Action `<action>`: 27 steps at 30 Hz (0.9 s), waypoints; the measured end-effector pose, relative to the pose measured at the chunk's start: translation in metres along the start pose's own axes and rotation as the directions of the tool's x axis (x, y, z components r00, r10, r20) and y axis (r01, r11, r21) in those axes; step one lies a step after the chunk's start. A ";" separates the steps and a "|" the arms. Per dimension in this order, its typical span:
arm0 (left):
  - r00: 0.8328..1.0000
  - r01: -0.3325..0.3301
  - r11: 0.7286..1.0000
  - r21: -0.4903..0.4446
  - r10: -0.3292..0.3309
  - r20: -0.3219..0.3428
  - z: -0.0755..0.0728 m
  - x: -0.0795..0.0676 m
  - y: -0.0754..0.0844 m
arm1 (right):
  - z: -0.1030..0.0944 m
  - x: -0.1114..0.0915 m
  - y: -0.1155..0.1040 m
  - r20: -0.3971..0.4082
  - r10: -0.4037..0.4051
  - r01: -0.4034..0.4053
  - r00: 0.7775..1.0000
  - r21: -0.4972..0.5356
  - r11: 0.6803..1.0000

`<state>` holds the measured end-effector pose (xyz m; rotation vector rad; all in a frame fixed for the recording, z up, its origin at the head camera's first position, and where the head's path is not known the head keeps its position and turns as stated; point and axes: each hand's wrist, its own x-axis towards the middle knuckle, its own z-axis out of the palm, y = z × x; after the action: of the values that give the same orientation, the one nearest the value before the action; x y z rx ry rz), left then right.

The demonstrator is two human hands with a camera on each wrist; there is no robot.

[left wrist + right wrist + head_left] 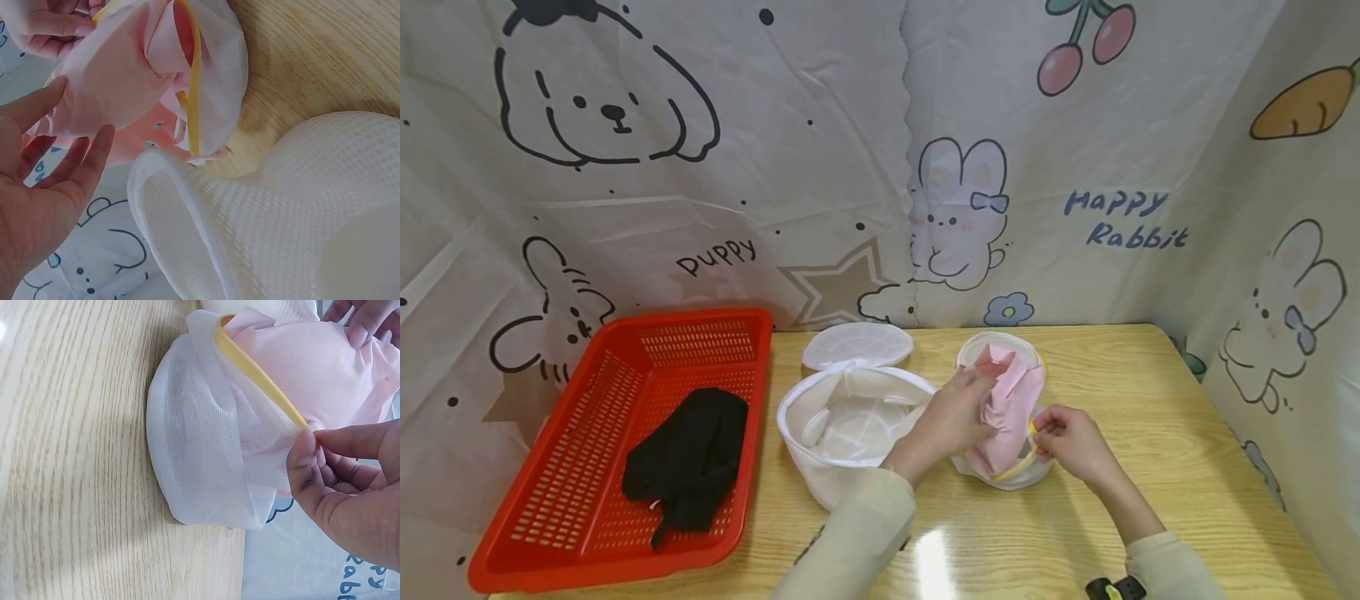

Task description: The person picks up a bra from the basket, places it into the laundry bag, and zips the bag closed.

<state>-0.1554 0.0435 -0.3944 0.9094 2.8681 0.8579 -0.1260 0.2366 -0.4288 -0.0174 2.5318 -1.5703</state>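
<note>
A smooth pink cloth garment (1009, 408) sits partly inside a small white mesh laundry bag (206, 431) with a yellow zip edge. My left hand (951, 417) holds the garment from its left side, thumb and fingers spread about the fabric in the left wrist view. At the bag's right side, my right hand (350, 469) pinches the yellow zip edge between thumb and forefinger. The bag's mouth gapes around the pink cloth. Just left of it stands a larger white mesh bag (808, 477), its round lid (859, 343) folded back.
A red plastic basket (752, 467) at the left holds a black cloth item (692, 458). Everything stands on a wood-grain table (1120, 375), against a printed cloth backdrop (820, 108). A dark object (1116, 588) shows beside my right sleeve at the front.
</note>
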 end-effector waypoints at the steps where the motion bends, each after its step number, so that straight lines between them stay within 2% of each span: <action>1: 1.000 -0.012 1.000 0.019 0.012 -0.007 0.001 0.000 0.000 | 0.000 0.000 0.000 0.000 -0.001 0.001 1.000 -0.001 1.000; 6: 0.996 -0.061 0.996 0.072 0.065 -0.056 0.006 -0.002 0.000 | 0.001 0.002 0.002 -0.002 -0.013 0.013 1.000 0.000 1.000; 11: 0.992 -0.070 0.992 0.104 0.080 -0.094 0.012 -0.004 0.001 | 0.002 0.002 0.003 -0.004 -0.030 0.030 1.000 0.035 0.999; 14: 0.990 -0.069 0.991 0.111 0.081 -0.112 0.016 -0.003 0.000 | 0.002 0.002 0.006 -0.009 -0.062 0.063 0.998 0.075 0.995; 15: 0.990 -0.066 0.992 0.110 0.079 -0.117 0.017 -0.003 0.000 | 0.002 0.001 0.007 -0.008 -0.103 0.103 0.995 0.105 0.989; 18: 0.986 -0.058 0.994 0.097 0.072 -0.149 0.020 -0.003 0.001 | 0.002 0.001 0.008 -0.004 -0.127 0.126 0.992 0.141 0.982; 21: 0.979 -0.044 0.997 0.062 0.055 -0.198 0.022 -0.002 0.001 | 0.001 0.001 0.007 0.007 -0.098 0.096 0.995 0.145 0.985; 23: 0.971 -0.026 1.000 0.016 0.029 -0.238 0.024 -0.002 0.002 | 0.002 0.000 0.004 0.022 -0.039 0.036 0.999 0.131 0.991; 27: 0.943 0.002 0.997 -0.079 -0.028 -0.333 0.027 -0.001 0.003 | 0.002 0.000 0.001 0.052 0.001 -0.010 0.999 0.170 0.985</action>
<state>-0.1483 0.0581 -0.4160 0.8019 3.0851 1.2216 -0.1251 0.2348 -0.4304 -0.0300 2.3487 -1.7549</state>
